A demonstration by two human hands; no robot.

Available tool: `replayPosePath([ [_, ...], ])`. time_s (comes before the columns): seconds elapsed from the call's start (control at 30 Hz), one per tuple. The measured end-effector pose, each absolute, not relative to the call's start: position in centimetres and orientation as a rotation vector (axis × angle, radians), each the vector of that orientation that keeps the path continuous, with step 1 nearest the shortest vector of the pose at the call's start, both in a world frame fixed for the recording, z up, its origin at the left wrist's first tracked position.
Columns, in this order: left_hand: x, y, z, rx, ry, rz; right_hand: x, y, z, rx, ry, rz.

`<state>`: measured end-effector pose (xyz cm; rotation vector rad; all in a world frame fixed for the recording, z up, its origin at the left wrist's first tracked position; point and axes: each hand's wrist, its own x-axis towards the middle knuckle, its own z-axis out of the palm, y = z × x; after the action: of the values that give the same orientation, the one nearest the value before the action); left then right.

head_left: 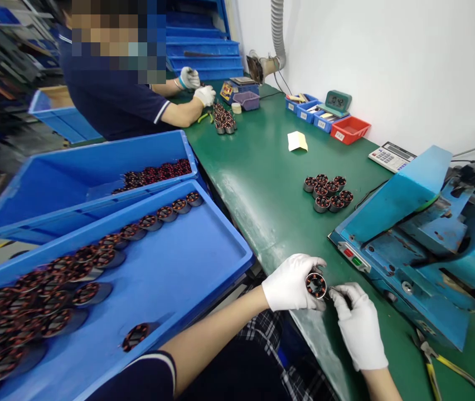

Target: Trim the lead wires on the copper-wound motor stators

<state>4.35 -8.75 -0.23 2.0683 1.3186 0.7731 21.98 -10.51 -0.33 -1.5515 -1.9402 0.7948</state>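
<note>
Copper-wound round stator core with a metal rim [316, 285] sits at the near edge of the green desk [262, 189], pinched in your white-gloved left hand [290, 282]; the grip is closed around its rim so that the wound face tilts up toward you, probably to keep the windings in plain sight. Your white-gloved right hand [358, 328] rests just beside the core, fingertips [338, 294] curled toward its edge; whether they pinch a wire end or merely touch it cannot be told.

Head view, left: a long blue plastic tray [204, 239] lies within reach of your left arm, with similar cores laid flat in rows along its far side, so each one can be lifted singly. Behind it a deeper blue plastic bin [74, 172] holds more cores in a loose pile.

Head view, centre: a small cluster of cores standing upright [328, 193] is set apart on the desk, well clear of your hands.

Head view, right: a worn blue metal machine with red and green buttons [408, 245] stands just beside your right hand, and yellow-handled pliers [434, 362] lie near its front.

Head view, far end: a co-worker's gloved hands [198, 86] work over another stack of cores, beside a grey desk calculator [390, 156] and a small digital clock [338, 101].
</note>
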Motion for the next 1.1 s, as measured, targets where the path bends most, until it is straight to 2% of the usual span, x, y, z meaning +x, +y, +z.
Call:
replayPosePath([
  [0.27,4.3,-9.0,-0.5,2.048,1.327,0.812,23.2,-9.7,-0.8,-1.731,-1.966,0.623],
  [0.37,3.9,-9.1,-0.3,2.01,1.234,0.815,23.5,-10.4,0.0,-1.624,-1.82,0.739],
  [0.47,3.5,-9.0,0.0,2.0,1.148,0.784,22.6,-11.4,0.5,-1.465,-1.951,0.788],
  [0.57,3.4,-8.8,0.0,2.004,1.15,0.754,21.5,-11.9,0.2,-1.386,-2.094,0.725],
  [0.8,3.8,-8.8,-1.0,2.07,1.185,0.85,22.2,-12.7,-1.6,-1.376,-2.04,0.483],
  [1.0,2.7,-9.2,-1.3,2.06,0.936,0.914,22.6,-13.1,-2.1,-1.475,-2.022,0.606],
  [1.1,1.2,-10.1,-1.1,2.119,0.951,0.853,22.6,-13.1,-2.1,-1.467,-2.046,0.59],
])
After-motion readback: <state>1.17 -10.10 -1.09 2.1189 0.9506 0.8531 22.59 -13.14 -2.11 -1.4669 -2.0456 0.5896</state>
